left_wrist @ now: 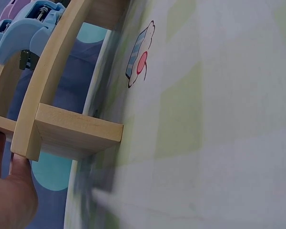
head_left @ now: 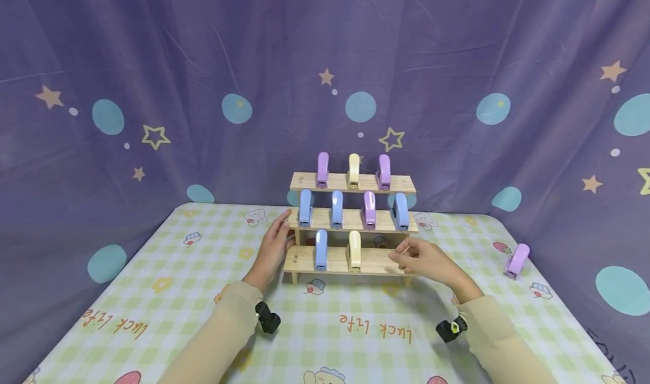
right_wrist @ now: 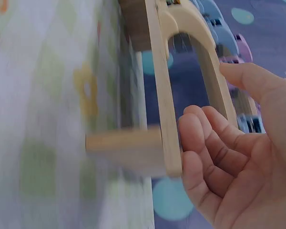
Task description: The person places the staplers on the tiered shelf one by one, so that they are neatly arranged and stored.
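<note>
A three-tier wooden rack (head_left: 378,254) stands mid-table with small staplers lined up on its shelves. On the bottom shelf are a blue stapler (head_left: 321,250) and a cream-yellow stapler (head_left: 354,251). My left hand (head_left: 272,252) is at the rack's left side, fingers extended along its end; in the left wrist view, fingertips meet the shelf's end. At the right end of the bottom shelf is my right hand (head_left: 425,261), its fingers loosely bent with nothing between them. In the right wrist view, those fingers (right_wrist: 193,131) are beside the shelf edge, thumb apart.
Several blue staplers and a purple stapler (head_left: 369,210) occupy the middle shelf. Up top stand two purple ones around a yellow stapler (head_left: 354,171). Another purple stapler (head_left: 517,260) sits on the checkered tablecloth (head_left: 203,294) at the right. A purple curtain (head_left: 294,45) hangs behind.
</note>
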Motion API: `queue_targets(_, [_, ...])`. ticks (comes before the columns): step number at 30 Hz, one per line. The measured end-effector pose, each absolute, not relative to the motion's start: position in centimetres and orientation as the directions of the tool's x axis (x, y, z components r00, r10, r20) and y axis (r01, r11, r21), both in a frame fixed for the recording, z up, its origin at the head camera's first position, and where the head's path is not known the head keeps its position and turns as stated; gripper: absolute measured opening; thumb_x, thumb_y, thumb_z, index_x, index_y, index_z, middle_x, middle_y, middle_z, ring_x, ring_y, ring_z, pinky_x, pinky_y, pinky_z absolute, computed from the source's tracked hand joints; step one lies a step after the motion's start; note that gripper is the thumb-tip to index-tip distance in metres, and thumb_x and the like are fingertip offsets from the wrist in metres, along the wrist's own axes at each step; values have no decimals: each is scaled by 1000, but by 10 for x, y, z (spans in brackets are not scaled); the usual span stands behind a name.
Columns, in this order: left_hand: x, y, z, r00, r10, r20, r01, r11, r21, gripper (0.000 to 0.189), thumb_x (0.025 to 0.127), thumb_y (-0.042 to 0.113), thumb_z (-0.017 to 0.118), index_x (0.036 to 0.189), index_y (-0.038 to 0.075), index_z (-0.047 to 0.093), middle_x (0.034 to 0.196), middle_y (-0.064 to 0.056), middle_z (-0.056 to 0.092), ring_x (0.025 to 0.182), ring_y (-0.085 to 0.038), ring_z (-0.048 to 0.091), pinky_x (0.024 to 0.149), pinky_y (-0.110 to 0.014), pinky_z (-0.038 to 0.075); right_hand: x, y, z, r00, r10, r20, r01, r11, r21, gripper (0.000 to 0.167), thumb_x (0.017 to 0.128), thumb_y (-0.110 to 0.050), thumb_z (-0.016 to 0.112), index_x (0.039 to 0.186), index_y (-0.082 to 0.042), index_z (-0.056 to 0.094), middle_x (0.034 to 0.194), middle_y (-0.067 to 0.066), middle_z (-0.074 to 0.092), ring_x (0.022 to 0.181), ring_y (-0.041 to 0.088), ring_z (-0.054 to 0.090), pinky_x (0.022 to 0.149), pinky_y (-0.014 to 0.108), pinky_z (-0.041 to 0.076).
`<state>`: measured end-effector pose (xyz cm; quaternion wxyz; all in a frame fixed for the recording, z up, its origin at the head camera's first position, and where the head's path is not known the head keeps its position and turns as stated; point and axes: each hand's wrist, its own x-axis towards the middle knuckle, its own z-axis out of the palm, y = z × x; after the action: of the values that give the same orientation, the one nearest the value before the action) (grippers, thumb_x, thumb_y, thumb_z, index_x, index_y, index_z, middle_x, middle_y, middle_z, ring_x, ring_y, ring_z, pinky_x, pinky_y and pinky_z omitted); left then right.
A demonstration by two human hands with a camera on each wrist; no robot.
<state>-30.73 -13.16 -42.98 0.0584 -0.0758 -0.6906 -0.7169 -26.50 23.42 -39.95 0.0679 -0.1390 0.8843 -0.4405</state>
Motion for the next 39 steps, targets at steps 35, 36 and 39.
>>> queue_targets(35, [-307,-132,-430,-981,28,192,190,-64,980,48,111,27,37,157,14,33,158,-16,33,137,-38,43,114,-42,41,-232,444,-422,-945,310,102,187,769,-611,68,97,-51,58,123,12,54,94,20,71,91,40,58,60,32,47])
queue_targets(36, [-307,-132,-430,-981,28,194,192,-62,979,48,111,27,37,157,14,33,158,-16,33,137,-38,43,114,-42,41,-233,446,-424,-942,322,94,198,760,-618,70,97,-51,59,124,13,52,93,20,70,89,38,59,60,32,48])
queue_targets(39, [-307,-132,-430,-981,25,190,189,-56,980,48,111,28,37,157,15,34,158,-15,34,136,-37,44,113,-41,41,-234,453,-429,-937,350,20,249,706,-663,83,95,-56,59,133,16,43,87,15,70,78,29,62,57,33,53])
